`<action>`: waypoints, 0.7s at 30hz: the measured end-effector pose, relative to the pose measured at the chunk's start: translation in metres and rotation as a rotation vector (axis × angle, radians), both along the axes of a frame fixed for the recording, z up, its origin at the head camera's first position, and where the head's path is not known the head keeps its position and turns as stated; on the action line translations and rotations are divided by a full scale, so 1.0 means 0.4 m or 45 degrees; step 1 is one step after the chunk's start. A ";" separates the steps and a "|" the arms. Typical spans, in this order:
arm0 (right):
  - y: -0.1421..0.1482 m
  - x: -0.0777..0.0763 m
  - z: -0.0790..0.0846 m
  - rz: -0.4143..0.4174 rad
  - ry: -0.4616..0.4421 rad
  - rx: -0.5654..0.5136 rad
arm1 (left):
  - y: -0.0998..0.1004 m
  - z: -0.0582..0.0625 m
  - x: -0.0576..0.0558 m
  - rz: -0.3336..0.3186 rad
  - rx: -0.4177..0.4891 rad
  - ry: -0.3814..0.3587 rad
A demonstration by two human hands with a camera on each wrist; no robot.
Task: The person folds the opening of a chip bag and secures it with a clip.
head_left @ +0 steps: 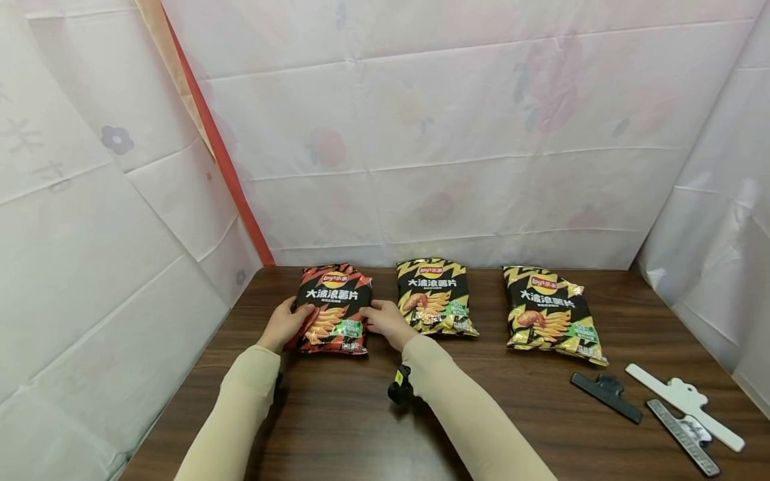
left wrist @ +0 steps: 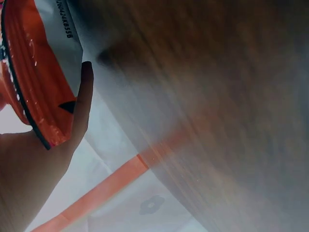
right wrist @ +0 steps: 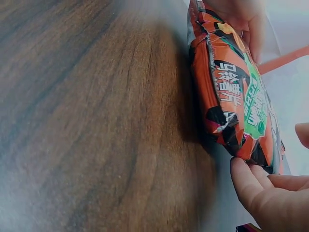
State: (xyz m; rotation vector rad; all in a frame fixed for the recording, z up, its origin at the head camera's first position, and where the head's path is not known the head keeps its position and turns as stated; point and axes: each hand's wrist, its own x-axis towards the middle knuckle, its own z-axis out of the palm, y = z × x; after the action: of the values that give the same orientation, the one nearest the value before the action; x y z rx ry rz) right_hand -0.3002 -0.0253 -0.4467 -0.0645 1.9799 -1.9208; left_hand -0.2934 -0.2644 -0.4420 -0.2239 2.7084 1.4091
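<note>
A red-and-black chip bag (head_left: 333,308) lies at the left of the table, front face up. My left hand (head_left: 287,326) grips its left side; in the left wrist view one finger of that hand (left wrist: 34,169) runs along the silvery back of the bag (left wrist: 41,72). At the bag's right edge is my right hand (head_left: 388,323), with its fingertips on the border. The right wrist view has this hand (right wrist: 277,200) at the lower corner of the bag (right wrist: 229,92), fingers bent against it.
Two yellow-and-black chip bags lie to the right, one in the middle (head_left: 433,297) and one farther over (head_left: 550,314). At the front right are a black clip (head_left: 606,395), a white clip (head_left: 682,401) and a grey clip (head_left: 682,434). White cloth (head_left: 421,133) hangs behind the wooden table (head_left: 337,414).
</note>
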 end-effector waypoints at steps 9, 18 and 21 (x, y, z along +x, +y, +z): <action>0.010 0.000 -0.002 -0.006 -0.006 -0.025 | 0.009 0.000 0.014 0.001 0.094 0.016; 0.022 0.016 0.006 -0.008 0.027 0.028 | 0.024 0.002 0.037 0.019 0.230 -0.020; 0.025 0.026 0.008 -0.029 0.085 0.077 | 0.031 0.004 0.049 0.023 0.244 -0.020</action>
State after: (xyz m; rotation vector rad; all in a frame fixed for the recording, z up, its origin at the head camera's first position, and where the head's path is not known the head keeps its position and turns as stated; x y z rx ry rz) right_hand -0.2899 -0.0152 -0.4435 -0.0911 2.0892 -1.8948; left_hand -0.2740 -0.2519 -0.4404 -0.2446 2.5431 1.6512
